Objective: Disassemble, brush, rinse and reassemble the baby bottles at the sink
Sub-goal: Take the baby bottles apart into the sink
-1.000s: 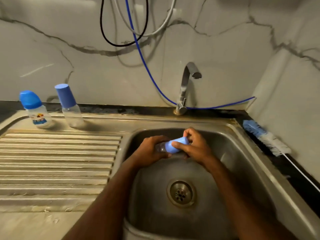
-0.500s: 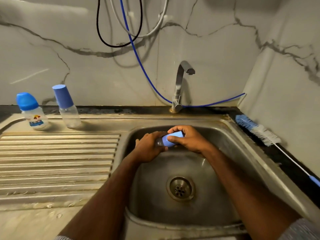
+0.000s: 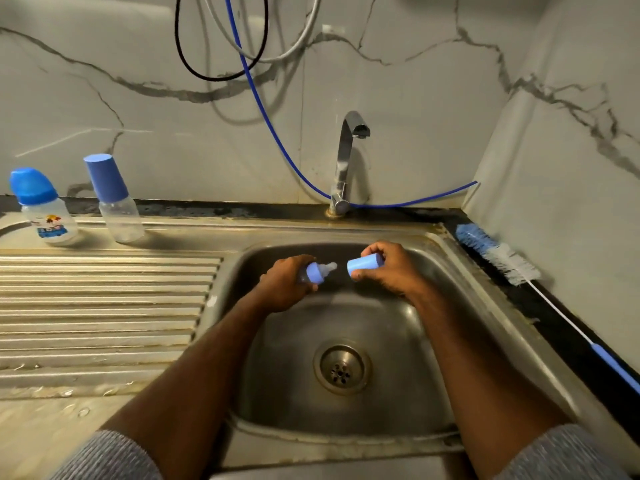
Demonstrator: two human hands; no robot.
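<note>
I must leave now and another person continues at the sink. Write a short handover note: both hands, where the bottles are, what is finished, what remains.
Left hand grips the small clear baby bottle with blue collar over the steel sink basin; its teat is bare.
Right hand holds the light blue cylindrical cap, apart from the bottle.
Two capped bottles stand on the drainboard: the printed one and the plain clear one.
The blue-and-white bottle brush lies on the right counter; no water runs from the tap.
Done: cap off the first bottle.
Left: unscrew the collar, brush, rinse, reassemble; then the other two.
</note>
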